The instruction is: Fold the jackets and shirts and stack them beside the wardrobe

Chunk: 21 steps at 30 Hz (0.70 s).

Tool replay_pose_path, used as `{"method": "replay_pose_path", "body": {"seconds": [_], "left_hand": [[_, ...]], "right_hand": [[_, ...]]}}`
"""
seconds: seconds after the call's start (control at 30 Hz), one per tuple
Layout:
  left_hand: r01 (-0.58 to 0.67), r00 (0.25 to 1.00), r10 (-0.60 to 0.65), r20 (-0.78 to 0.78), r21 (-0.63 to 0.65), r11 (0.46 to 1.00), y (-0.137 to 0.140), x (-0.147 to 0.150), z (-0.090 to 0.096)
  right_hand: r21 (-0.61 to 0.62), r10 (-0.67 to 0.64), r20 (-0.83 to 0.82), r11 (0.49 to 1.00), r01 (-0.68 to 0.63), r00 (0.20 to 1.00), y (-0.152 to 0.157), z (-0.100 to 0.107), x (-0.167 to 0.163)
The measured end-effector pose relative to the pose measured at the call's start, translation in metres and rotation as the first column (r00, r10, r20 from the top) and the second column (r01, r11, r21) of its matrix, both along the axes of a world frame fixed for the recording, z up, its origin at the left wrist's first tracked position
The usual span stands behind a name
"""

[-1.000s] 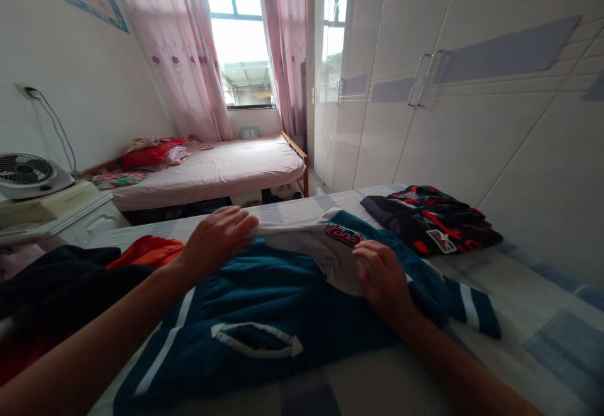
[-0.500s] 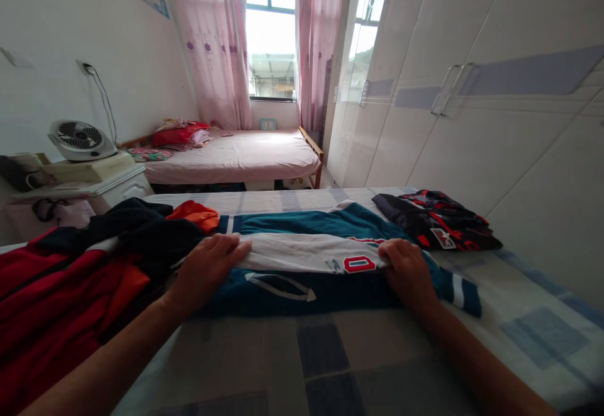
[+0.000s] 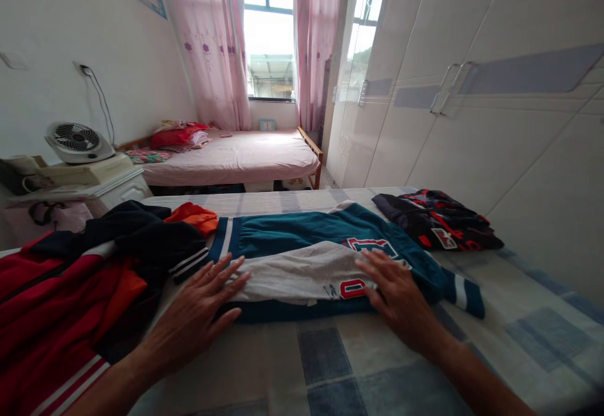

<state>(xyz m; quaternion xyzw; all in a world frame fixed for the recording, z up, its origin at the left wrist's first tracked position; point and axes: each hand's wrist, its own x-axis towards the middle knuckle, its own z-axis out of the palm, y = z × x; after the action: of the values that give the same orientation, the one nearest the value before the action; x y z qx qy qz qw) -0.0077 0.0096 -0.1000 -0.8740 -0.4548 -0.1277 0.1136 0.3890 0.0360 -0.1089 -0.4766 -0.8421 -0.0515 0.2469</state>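
Stretched across the bed in front of me lies a teal jacket with a grey panel folded over its near side. A red-edged zero shows on the grey part, and a red and white letter patch on the teal. My left hand rests with spread fingers at the jacket's left end, fingertips on the grey cloth. Over the right part, my right hand is open too, its fingers lying on the cloth by the zero. One striped teal cuff sticks out to the right.
A heap of red clothing with navy and orange pieces lies on the left. Beyond my right hand sits a folded black and red garment. The checked bedsheet spreads below. A fan, a pink bed and a wardrobe stand farther off.
Both hands have let go of the grey cloth's edge and spread their fingers on it. The grey panel now lies lower and nearer, covering the white arrow design and uncovering more of the letter patch.
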Motion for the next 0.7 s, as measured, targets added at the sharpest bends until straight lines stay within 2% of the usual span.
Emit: {"method": "replay_pose_path", "body": {"seconds": [0.1,0.13,0.2,0.27,0.3,0.37,0.47,0.57,0.7], "left_hand": [[-0.020,1.000,0.019,-0.006,-0.161,0.987,0.006,-0.003,-0.005],[-0.044,0.999,0.045,0.002,-0.207,0.977,0.011,-0.004,-0.002],[-0.105,0.992,0.117,0.037,-0.239,0.965,0.026,-0.003,0.008],[-0.161,0.979,0.182,0.089,-0.198,0.967,0.047,0.000,0.020],[-0.183,0.973,0.204,0.109,-0.173,0.968,0.059,0.002,0.025],[-0.225,0.964,0.241,0.114,-0.140,0.964,0.087,0.006,0.030],[-0.307,0.948,0.315,0.032,-0.151,0.940,0.130,0.007,0.026],[-0.368,0.930,0.364,-0.055,-0.194,0.909,0.168,0.001,0.016],[-0.371,0.929,0.358,-0.097,-0.260,0.891,0.202,-0.011,0.003]], "right_hand": [[-0.255,0.096,0.004,0.963,-0.091,0.995,0.007,-0.001,0.003],[-0.302,0.085,-0.026,0.949,-0.089,0.996,0.014,0.004,0.009],[-0.291,-0.043,-0.072,0.956,0.020,0.996,0.036,0.018,0.025],[-0.207,-0.240,-0.068,0.953,0.222,0.968,0.066,0.031,0.046],[-0.194,-0.323,-0.049,0.931,0.308,0.945,0.083,0.036,0.056],[-0.257,-0.412,-0.003,0.881,0.398,0.911,0.115,0.039,0.073],[-0.379,-0.409,0.017,0.842,0.385,0.912,0.154,0.035,0.083],[-0.389,-0.373,0.002,0.855,0.344,0.928,0.184,0.029,0.077],[-0.416,-0.376,-0.010,0.844,0.338,0.927,0.219,0.020,0.057]]}}
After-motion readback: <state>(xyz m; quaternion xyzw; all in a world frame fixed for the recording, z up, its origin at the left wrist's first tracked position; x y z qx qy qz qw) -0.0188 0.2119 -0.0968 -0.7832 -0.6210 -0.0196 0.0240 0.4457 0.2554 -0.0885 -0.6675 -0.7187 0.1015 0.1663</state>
